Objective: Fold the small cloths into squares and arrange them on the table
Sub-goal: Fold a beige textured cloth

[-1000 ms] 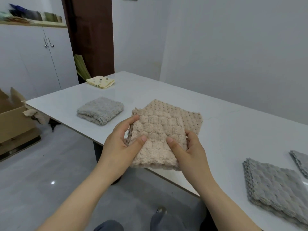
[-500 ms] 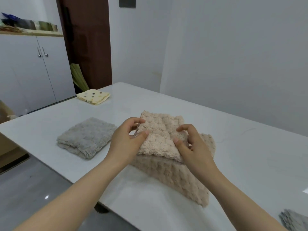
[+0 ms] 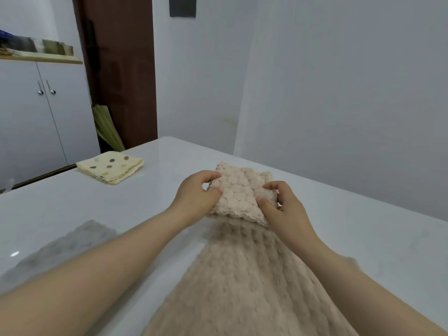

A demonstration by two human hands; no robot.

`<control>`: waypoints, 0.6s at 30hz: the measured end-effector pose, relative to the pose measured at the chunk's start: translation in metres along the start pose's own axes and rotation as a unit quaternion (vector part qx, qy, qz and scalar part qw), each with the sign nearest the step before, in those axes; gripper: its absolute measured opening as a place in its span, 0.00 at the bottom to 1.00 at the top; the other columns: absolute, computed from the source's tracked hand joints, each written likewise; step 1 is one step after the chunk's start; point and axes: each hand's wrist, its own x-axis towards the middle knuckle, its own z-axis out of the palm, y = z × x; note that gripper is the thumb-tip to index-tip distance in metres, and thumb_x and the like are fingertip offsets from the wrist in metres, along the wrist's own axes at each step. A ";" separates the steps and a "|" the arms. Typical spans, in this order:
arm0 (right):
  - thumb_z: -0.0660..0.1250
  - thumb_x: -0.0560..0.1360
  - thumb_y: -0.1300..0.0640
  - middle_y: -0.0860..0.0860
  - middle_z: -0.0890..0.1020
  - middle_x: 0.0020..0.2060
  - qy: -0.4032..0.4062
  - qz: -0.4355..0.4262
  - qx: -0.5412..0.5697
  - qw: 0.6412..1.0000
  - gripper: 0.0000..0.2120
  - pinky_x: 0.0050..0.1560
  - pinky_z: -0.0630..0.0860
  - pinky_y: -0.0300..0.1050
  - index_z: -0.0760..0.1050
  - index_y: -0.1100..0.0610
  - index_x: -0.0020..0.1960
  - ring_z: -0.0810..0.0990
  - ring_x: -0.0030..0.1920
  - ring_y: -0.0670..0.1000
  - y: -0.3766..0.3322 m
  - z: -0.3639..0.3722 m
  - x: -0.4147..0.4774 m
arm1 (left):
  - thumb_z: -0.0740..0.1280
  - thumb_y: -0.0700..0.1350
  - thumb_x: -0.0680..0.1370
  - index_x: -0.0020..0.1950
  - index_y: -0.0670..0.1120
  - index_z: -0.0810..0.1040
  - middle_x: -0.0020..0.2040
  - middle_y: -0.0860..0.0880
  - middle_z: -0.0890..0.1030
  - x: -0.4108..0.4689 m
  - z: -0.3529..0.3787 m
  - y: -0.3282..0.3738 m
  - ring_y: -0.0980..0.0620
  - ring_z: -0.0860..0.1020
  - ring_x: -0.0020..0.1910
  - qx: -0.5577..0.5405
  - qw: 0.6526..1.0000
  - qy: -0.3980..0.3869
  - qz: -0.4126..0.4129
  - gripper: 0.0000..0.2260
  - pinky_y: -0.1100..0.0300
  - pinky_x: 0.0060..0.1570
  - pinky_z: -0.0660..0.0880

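Note:
A beige knobbly cloth [image 3: 238, 275] lies stretched along the white table [image 3: 363, 238], running from the near edge toward the far side. Its far end is doubled back over itself. My left hand [image 3: 194, 197] pinches the left side of that folded end, thumb on top. My right hand [image 3: 283, 207] pinches the right side the same way. A folded grey cloth [image 3: 63, 248] lies blurred at the near left. Further back on the left rests a folded cream cloth with brown dots [image 3: 110, 166].
White walls close the far side and right of the table. A white cupboard [image 3: 36, 117] with a cluttered top stands at the left, beside a dark brown door [image 3: 121, 69] with a green folded item leaning at its foot.
Both hands have carried the beige cloth's folded end away from me toward the far side, stretching the cloth out long. My view has leaned in, and the grey cloths at the right have left the frame.

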 end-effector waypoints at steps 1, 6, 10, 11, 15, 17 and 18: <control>0.63 0.78 0.53 0.47 0.72 0.32 0.003 0.000 -0.003 1.000 0.10 0.32 0.69 0.34 0.69 0.48 0.59 0.70 0.29 0.42 0.004 0.004 0.013 | 0.65 0.42 0.77 0.63 0.49 0.76 0.63 0.53 0.77 0.015 0.004 -0.004 0.44 0.77 0.58 0.005 1.000 -0.005 0.000 0.15 0.53 0.61 0.73; 0.62 0.78 0.53 0.46 0.74 0.39 0.019 0.006 -0.017 1.000 0.12 0.32 0.67 0.37 0.67 0.49 0.62 0.73 0.35 0.44 0.022 0.025 0.073 | 0.65 0.39 0.76 0.63 0.47 0.77 0.64 0.50 0.77 0.084 0.019 -0.023 0.53 0.74 0.63 0.022 1.000 -0.009 0.014 0.16 0.64 0.61 0.66; 0.62 0.78 0.54 0.45 0.75 0.39 0.041 0.022 -0.009 0.999 0.15 0.34 0.68 0.39 0.67 0.53 0.64 0.74 0.35 0.44 0.037 0.039 0.107 | 0.67 0.41 0.76 0.59 0.47 0.80 0.60 0.51 0.80 0.119 0.030 -0.038 0.55 0.76 0.59 -0.004 1.000 0.019 0.023 0.12 0.63 0.60 0.69; 0.62 0.78 0.54 0.46 0.75 0.38 0.045 0.024 -0.013 0.999 0.15 0.34 0.68 0.40 0.67 0.53 0.64 0.74 0.35 0.45 0.041 0.042 0.115 | 0.67 0.41 0.76 0.58 0.47 0.80 0.59 0.51 0.80 0.128 0.034 -0.044 0.55 0.76 0.58 -0.005 1.000 0.020 0.022 0.12 0.63 0.60 0.70; 0.61 0.77 0.55 0.46 0.75 0.37 0.051 0.030 -0.030 0.998 0.16 0.34 0.69 0.40 0.67 0.53 0.64 0.75 0.36 0.46 0.053 0.054 0.146 | 0.66 0.40 0.76 0.58 0.45 0.80 0.59 0.50 0.81 0.161 0.047 -0.059 0.53 0.76 0.60 0.004 1.000 0.017 0.024 0.11 0.64 0.60 0.68; 0.61 0.77 0.54 0.46 0.75 0.38 0.054 0.032 -0.043 0.997 0.16 0.37 0.72 0.43 0.66 0.53 0.64 0.77 0.39 0.49 0.059 0.062 0.157 | 0.66 0.39 0.77 0.58 0.44 0.81 0.59 0.49 0.81 0.176 0.051 -0.065 0.53 0.75 0.61 0.016 0.999 0.014 0.025 0.11 0.66 0.59 0.66; 0.61 0.77 0.54 0.46 0.76 0.39 0.057 0.034 -0.047 0.997 0.17 0.40 0.74 0.45 0.66 0.53 0.64 0.79 0.40 0.51 0.062 0.065 0.162 | 0.66 0.40 0.77 0.58 0.44 0.81 0.60 0.49 0.80 0.183 0.052 -0.067 0.53 0.75 0.62 0.023 0.999 0.014 0.025 0.11 0.66 0.59 0.66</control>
